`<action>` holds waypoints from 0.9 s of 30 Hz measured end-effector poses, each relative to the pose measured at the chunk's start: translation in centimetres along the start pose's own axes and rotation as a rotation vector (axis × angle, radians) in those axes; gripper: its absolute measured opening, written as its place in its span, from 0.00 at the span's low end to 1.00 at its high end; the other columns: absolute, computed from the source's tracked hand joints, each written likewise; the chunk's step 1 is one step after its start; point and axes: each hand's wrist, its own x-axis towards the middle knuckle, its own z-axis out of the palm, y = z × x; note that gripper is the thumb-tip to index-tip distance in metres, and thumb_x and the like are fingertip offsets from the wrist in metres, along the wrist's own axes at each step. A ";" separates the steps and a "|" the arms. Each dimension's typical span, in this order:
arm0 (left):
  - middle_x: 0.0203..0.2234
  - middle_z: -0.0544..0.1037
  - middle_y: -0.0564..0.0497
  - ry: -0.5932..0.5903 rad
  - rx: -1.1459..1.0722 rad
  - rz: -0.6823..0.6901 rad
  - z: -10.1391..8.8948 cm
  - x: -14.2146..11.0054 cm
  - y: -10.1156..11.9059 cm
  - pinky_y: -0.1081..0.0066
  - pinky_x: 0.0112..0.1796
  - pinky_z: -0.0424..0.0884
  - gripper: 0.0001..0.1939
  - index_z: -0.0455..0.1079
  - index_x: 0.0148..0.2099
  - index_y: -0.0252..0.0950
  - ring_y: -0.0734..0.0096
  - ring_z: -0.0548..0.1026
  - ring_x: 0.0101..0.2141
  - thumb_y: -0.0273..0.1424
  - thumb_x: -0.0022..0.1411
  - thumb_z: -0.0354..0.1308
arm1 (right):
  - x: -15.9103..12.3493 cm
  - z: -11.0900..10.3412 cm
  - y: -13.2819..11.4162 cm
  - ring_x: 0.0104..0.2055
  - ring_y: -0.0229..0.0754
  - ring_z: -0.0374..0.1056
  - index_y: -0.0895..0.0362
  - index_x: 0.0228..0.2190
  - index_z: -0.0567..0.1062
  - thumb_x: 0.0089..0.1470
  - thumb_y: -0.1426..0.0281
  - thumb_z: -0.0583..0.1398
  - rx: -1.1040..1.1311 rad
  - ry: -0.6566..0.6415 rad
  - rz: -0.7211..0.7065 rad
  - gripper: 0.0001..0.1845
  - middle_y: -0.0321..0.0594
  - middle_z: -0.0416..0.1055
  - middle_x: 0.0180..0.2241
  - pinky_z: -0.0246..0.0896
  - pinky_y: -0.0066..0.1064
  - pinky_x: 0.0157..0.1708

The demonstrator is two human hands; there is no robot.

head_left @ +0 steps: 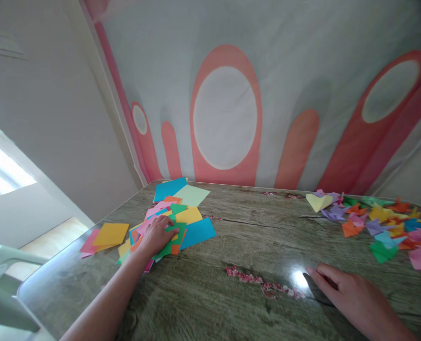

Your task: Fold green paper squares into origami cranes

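Note:
A loose pile of square coloured paper sheets (191,233) lies on the left half of the table, in green, yellow, blue, pink and orange. My left hand (157,233) rests on top of this pile, thumb apart from the fingers, touching a green sheet (182,230). I cannot see a sheet gripped in it. At the lower right, my right hand (352,296) is held low over the table with its fingers curled in, and nothing shows in it. Beyond that hand lies a heap of small folded paper shapes (382,211) in many colours.
The wood-patterned table (253,246) has printed pink blossoms and stands against a wall with pink shapes (226,175). Yellow and pink sheets (111,235) lie near its left edge. Blue and pale green sheets (192,195) lie at the back. A pale green plastic object (4,293) stands lower left.

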 end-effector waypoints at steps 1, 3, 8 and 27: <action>0.42 0.74 0.48 -0.001 0.001 -0.004 0.0 0.0 0.0 0.62 0.49 0.65 0.17 0.71 0.41 0.39 0.57 0.71 0.45 0.46 0.57 0.56 | 0.1 0.1 0.2 0.19 0.45 0.69 0.49 0.20 0.68 0.56 0.49 0.50 0.002 -0.008 0.003 0.23 0.34 0.69 0.14 0.49 0.29 0.20; 0.41 0.74 0.47 -0.001 0.001 -0.007 0.1 0.0 0.0 0.62 0.48 0.65 0.19 0.71 0.44 0.38 0.57 0.72 0.44 0.46 0.58 0.56 | 0.1 0.2 0.4 0.20 0.45 0.70 0.49 0.20 0.69 0.56 0.48 0.50 0.004 -0.009 0.011 0.23 0.34 0.69 0.15 0.49 0.29 0.19; 0.39 0.74 0.46 -0.006 -0.003 0.001 0.1 -0.1 0.1 0.63 0.46 0.66 0.15 0.72 0.41 0.37 0.57 0.72 0.43 0.43 0.59 0.55 | 0.1 0.4 0.7 0.20 0.46 0.71 0.49 0.20 0.69 0.54 0.47 0.51 0.005 -0.029 0.021 0.23 0.34 0.71 0.16 0.50 0.30 0.19; 0.40 0.75 0.46 -0.043 -0.021 0.043 0.0 0.0 -0.9 0.63 0.48 0.67 0.22 0.75 0.48 0.40 0.58 0.73 0.42 0.46 0.56 0.57 | -0.2 0.4 0.5 0.22 0.47 0.71 0.48 0.21 0.70 0.55 0.48 0.51 -0.017 -0.013 0.030 0.22 0.34 0.71 0.16 0.51 0.30 0.21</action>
